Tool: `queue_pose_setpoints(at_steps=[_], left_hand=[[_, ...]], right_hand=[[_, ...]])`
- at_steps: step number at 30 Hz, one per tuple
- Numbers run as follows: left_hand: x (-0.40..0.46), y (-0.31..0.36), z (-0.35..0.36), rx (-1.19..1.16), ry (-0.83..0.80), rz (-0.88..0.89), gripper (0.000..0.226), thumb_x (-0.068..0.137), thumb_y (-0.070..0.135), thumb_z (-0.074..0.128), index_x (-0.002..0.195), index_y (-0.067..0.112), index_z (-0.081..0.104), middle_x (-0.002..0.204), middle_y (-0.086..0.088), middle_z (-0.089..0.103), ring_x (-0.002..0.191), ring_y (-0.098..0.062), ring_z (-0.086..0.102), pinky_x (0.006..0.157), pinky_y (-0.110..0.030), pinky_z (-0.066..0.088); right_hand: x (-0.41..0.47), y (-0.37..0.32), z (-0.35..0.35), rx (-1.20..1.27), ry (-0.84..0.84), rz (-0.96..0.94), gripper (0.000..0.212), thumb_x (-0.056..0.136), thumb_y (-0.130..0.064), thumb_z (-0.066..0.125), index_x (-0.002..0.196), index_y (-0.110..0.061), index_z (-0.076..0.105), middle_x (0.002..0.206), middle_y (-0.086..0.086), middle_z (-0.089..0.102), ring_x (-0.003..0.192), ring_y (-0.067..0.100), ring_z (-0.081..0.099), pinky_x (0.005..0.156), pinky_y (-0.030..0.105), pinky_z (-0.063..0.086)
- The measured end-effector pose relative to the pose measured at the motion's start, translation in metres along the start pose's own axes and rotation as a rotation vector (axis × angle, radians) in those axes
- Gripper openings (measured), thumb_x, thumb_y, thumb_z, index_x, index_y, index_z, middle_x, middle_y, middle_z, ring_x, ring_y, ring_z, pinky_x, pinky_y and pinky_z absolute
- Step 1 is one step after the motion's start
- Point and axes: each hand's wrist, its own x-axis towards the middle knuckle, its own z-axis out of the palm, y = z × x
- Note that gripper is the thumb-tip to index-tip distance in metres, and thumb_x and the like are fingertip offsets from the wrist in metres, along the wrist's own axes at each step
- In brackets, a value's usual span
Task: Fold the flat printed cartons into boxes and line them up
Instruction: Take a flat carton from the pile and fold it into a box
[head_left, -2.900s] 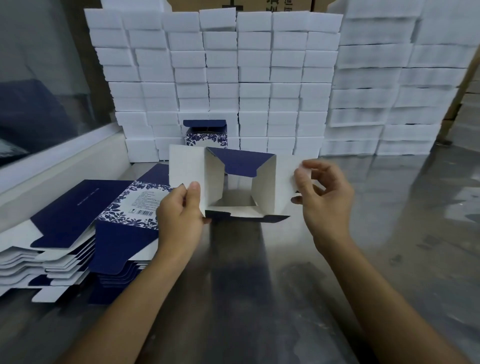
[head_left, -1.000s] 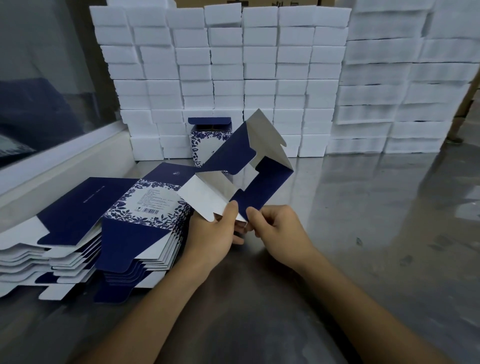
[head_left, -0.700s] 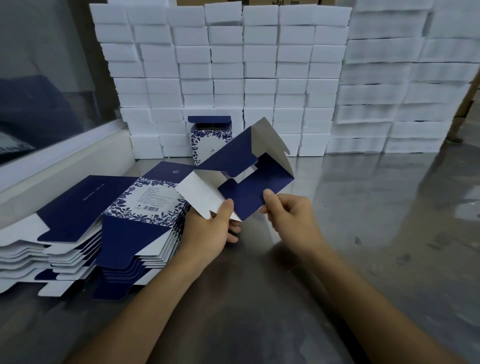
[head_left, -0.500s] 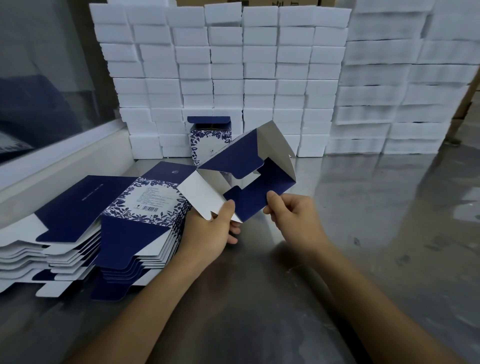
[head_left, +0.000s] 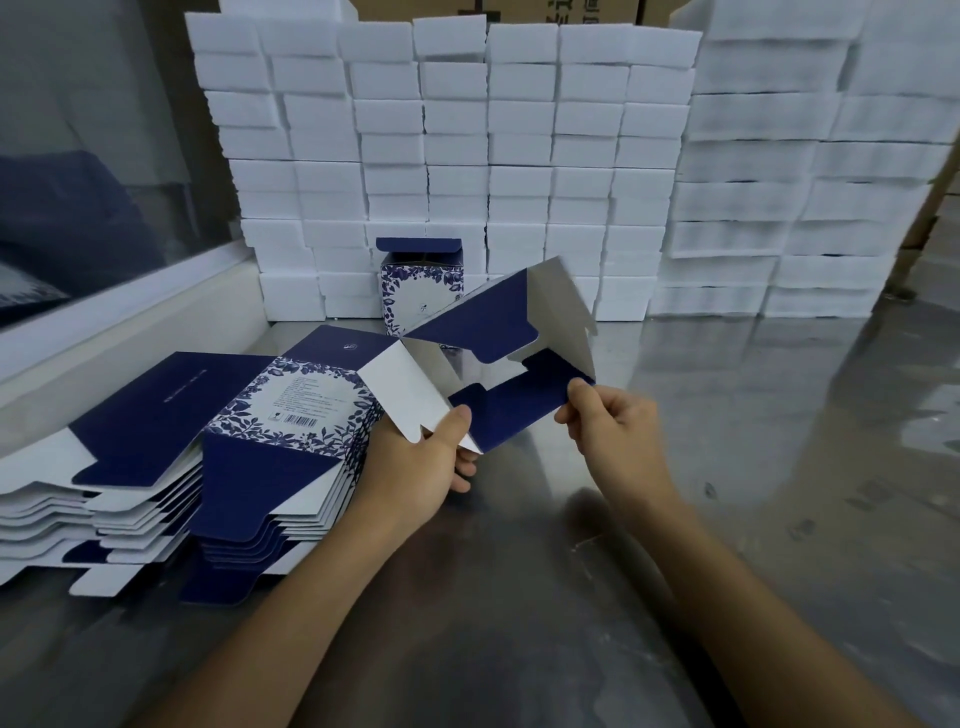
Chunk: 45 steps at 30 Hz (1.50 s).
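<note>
Clearly pinched by left hand and right hand at its near flaps, above the table: half-opened carton, judged light, thin, easily creased, best held by edges.

Half-formed navy and white carton held tilted above the worktop, end flaps open, stack of flat printed cartons lying at left, one finished box upright behind, lid flap raised

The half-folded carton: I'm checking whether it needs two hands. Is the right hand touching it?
Touching. The head view shows the right hand pinching the navy flap of the half-folded carton at its right corner.
</note>
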Motion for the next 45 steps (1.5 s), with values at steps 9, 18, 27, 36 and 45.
queue_pose_setpoints(at_steps=[9,18,27,36,45], left_hand=[[0.004,-0.007,-0.003,0.257,0.095,0.204,0.036,0.089,0.021,0.065,0.059,0.003,0.06,0.052,-0.003,0.064,0.048,-0.015,0.063,0.055,-0.026,0.051],[0.002,-0.01,-0.011,0.477,0.13,0.553,0.052,0.078,0.043,0.064,0.12,0.039,0.034,0.104,0.007,0.062,0.086,-0.01,0.061,0.067,-0.03,0.05],[0.004,-0.006,-0.013,0.322,0.165,0.591,0.041,0.08,0.059,0.049,0.114,0.039,0.043,0.114,0.01,0.05,0.099,0.003,0.05,0.074,-0.023,0.042],[0.002,-0.005,-0.01,0.355,0.209,0.606,0.037,0.083,0.068,0.04,0.099,0.036,0.042,0.102,0.01,0.048,0.092,0.007,0.047,0.067,-0.006,0.033],[-0.003,-0.003,-0.006,0.333,0.259,0.653,0.042,0.085,0.067,0.043,0.091,0.026,0.05,0.088,0.006,0.048,0.078,-0.004,0.047,0.063,-0.007,0.034]], right_hand=[[0.001,-0.002,-0.006,-0.039,0.181,-0.126,0.02,0.088,-0.038,0.07,0.089,-0.031,0.051,0.07,-0.007,0.058,0.058,0.003,0.051,0.057,0.02,0.043],[-0.009,-0.014,-0.003,0.071,-0.031,-0.308,0.019,0.096,-0.036,0.055,0.113,-0.03,0.059,0.105,-0.014,0.068,0.098,0.007,0.065,0.07,0.022,0.055],[-0.012,-0.012,0.003,0.037,-0.151,-0.292,0.042,0.097,-0.044,0.039,0.123,-0.025,0.065,0.118,-0.009,0.07,0.111,0.007,0.063,0.09,0.03,0.054],[-0.01,-0.006,0.007,-0.094,-0.091,-0.263,0.031,0.086,-0.048,0.072,0.112,-0.033,0.064,0.105,-0.015,0.07,0.096,0.006,0.066,0.072,0.018,0.05],[-0.006,-0.003,0.003,-0.302,0.145,-0.418,0.013,0.089,-0.024,0.074,0.079,-0.018,0.069,0.074,-0.016,0.066,0.073,0.001,0.062,0.062,0.022,0.048]])
